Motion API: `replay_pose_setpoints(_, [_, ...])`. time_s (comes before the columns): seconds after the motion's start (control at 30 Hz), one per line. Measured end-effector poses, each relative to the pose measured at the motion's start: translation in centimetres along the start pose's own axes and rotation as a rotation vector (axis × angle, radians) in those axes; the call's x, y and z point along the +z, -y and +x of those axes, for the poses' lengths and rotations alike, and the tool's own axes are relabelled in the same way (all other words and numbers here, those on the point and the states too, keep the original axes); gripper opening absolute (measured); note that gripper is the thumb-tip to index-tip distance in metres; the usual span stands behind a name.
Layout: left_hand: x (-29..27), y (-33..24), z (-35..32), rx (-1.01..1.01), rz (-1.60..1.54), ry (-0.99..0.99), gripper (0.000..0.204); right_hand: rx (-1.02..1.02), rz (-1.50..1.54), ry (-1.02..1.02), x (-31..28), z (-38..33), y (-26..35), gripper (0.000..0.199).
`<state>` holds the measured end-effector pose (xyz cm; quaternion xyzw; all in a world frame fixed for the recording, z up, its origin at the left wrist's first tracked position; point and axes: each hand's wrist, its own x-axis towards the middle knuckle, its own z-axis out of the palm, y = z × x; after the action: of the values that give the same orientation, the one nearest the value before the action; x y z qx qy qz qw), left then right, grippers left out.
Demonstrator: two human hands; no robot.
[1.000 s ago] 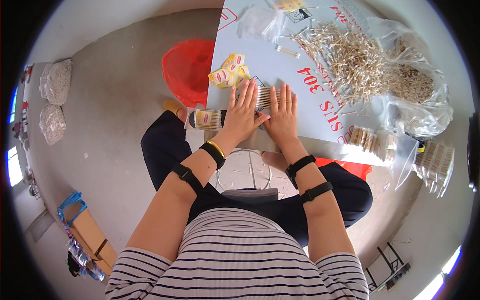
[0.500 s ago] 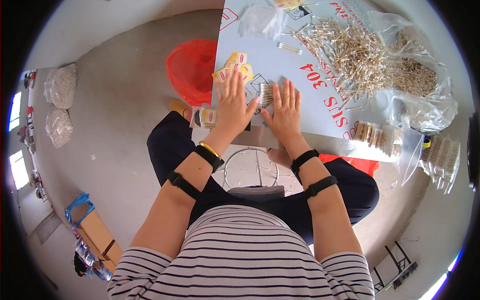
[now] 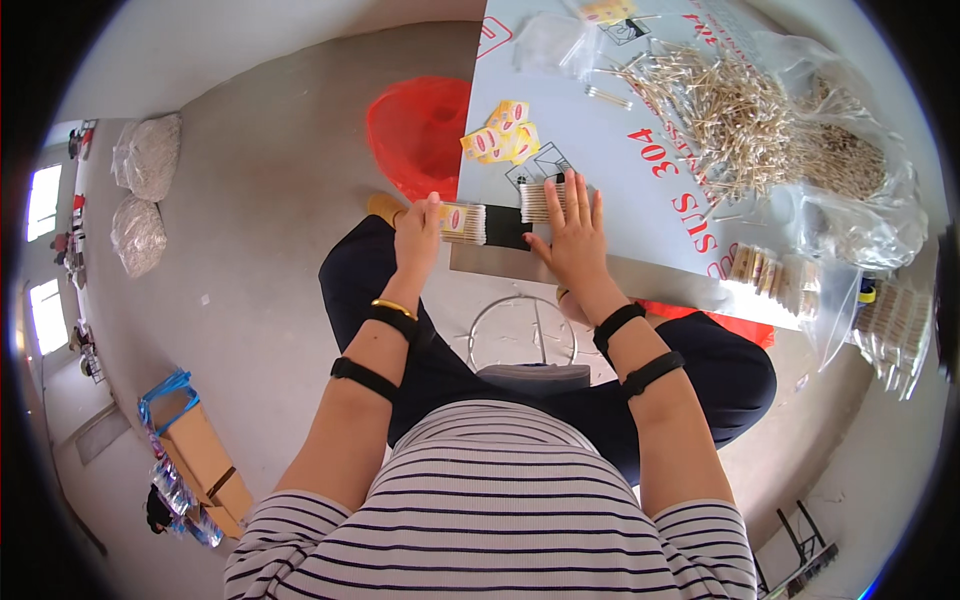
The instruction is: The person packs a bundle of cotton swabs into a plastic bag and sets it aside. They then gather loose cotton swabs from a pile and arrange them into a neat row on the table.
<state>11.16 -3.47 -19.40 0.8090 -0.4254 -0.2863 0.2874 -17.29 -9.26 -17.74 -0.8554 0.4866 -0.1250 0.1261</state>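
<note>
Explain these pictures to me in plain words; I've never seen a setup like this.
There is no machine here, only a person's two bare hands. The view comes from a wide fisheye camera worn on the head and looking down, so straight edges bend.

On the grey table lie yellow cards, a big heap of swabs and, beside it, a clear plastic bag.

The left hand is at the left end of a packet of swabs and seems to grip it. The right hand lies flat, fingers over a neat row of swabs.
</note>
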Motion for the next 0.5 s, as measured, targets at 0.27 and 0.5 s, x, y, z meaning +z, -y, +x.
replay_pose_setpoints(0.27, [1.8,0.5,0.4,0.014,-0.306,0.007,0.056,-0.053,0.028,-0.010,0.7,-1.7,3.3,0.098])
replay_pose_setpoints(0.5, [2.6,1.7,0.7,-0.149,-0.488,0.106,0.056,-0.019,0.013,0.010,1.4,-1.7,4.7,0.098])
